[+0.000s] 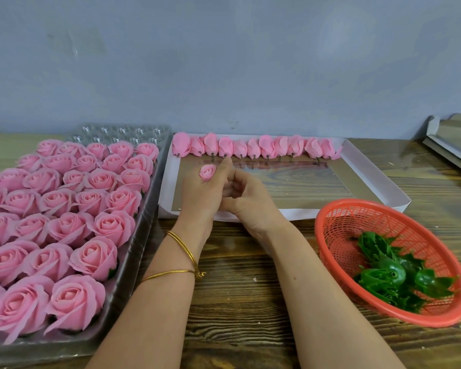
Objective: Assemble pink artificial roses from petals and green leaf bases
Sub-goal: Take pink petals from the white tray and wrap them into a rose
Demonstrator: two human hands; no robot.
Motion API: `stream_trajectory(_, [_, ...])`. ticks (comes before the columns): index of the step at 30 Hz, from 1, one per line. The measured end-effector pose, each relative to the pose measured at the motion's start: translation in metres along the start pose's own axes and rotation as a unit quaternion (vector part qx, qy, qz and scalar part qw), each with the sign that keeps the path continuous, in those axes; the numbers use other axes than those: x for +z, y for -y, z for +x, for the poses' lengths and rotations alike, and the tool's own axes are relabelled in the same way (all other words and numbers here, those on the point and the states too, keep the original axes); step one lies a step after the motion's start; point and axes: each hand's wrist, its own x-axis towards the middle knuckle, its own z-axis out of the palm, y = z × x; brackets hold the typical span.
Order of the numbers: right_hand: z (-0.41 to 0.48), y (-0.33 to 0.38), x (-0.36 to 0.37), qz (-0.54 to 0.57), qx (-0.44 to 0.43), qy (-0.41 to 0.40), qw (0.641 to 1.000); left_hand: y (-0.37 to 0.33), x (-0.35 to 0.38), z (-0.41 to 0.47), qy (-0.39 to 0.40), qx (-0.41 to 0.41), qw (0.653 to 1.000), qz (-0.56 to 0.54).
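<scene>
Evidently looked soft, light and easily crushed: pink rosebud (207, 173), pinched in the fingers (223, 167) of the left hand (200, 194) over the white box (378, 179), just below the row of buds (266, 147). Seemed best gripped low, at the stem. Showed right hand (246, 199) curled against the left; could not tell its hold.

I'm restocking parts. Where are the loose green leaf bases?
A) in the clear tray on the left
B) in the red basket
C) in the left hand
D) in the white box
B: the green leaf bases lie heaped in the red basket on the right.
</scene>
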Motion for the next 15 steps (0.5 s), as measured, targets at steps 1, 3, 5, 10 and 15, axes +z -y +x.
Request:
stream_trajectory(1, [0.0005,-0.0004,-0.0002,0.0,-0.001,0.001,1.0,0.0005,-0.0002,0.0003,0.002,-0.004,1.0,-0.003])
stream_trajectory(3, [0.0004,-0.0001,-0.0002,-0.004,-0.001,0.003,1.0,0.0013,-0.0005,0.0012,0.002,-0.007,1.0,0.0])
stream_trajectory(5, [0.0009,-0.001,-0.0007,-0.007,-0.002,0.0,1.0,0.0029,-0.0007,0.0024,0.003,-0.005,1.0,0.004])
stream_trajectory(10, [0.0038,-0.0039,0.0009,0.023,-0.016,0.004,1.0,0.0039,0.0007,0.0036,-0.005,-0.01,1.0,-0.001])
stream_trajectory(15, [0.0022,-0.0056,-0.0019,0.045,-0.016,0.048,0.998,0.0038,-0.0016,0.0063,-0.004,-0.002,1.0,0.008])
